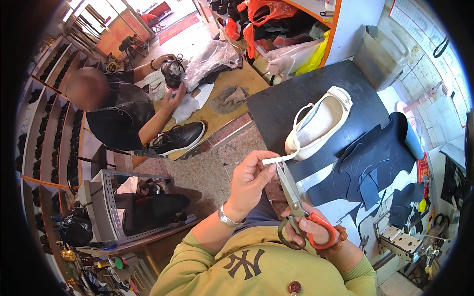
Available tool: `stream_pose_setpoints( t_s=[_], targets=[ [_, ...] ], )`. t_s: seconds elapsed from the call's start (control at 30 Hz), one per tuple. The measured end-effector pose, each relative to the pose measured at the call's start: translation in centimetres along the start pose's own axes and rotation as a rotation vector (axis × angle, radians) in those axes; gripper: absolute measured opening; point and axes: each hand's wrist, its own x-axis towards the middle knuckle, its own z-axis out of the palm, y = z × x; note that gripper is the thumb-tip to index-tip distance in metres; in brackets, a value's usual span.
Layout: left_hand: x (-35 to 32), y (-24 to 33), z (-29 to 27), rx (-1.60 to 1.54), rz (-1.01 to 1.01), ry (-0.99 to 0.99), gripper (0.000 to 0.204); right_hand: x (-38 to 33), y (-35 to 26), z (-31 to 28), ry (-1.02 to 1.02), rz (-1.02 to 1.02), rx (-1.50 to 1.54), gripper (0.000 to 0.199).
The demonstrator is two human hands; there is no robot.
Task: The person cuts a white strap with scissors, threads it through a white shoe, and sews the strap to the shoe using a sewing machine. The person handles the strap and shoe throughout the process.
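My left hand [251, 181] pinches the free end of a thin white strap [270, 161] between thumb and fingers. This strap runs to a white flat shoe [318, 126] lying on the dark worktop [269, 106]. My right hand [307, 228] has its fingers through the handles of a pair of scissors [292, 195], one loop red and the other dark. The blades point up and away from me, their tips at the strap just beside my left fingertips. Whether the blades touch the strap I cannot tell.
Cut dark sheet material [365, 165] covers the worktop's right side, with a grey plastic container [382, 56] behind. Across a wooden table [242, 86], a co-worker holds a black shoe [173, 73]; another black shoe [178, 137] lies nearby. A metal-framed cart [107, 202] stands at left.
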Motion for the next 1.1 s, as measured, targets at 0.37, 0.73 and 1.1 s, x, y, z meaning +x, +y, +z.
stream_pose_setpoints(
  t_s=[0.37, 0.73, 1.1],
  targets=[
    [0.6, -0.4, -0.5, 0.258, 0.201, -0.041, 0.017, 0.1, 0.0, 0.5, -0.041, -0.016, 0.146, 0.041],
    [1.7, -0.1, -1.5, 0.545, 0.381, -0.167, 0.015, -0.2, 0.3, 0.1, -0.065, -0.006, 0.235, 0.045],
    [2.0, 0.0, -1.2, 0.628, 0.496, -0.088, 0.022, 0.0, 0.4, -0.1, -0.083, -0.017, 0.234, 0.047]
  ],
)
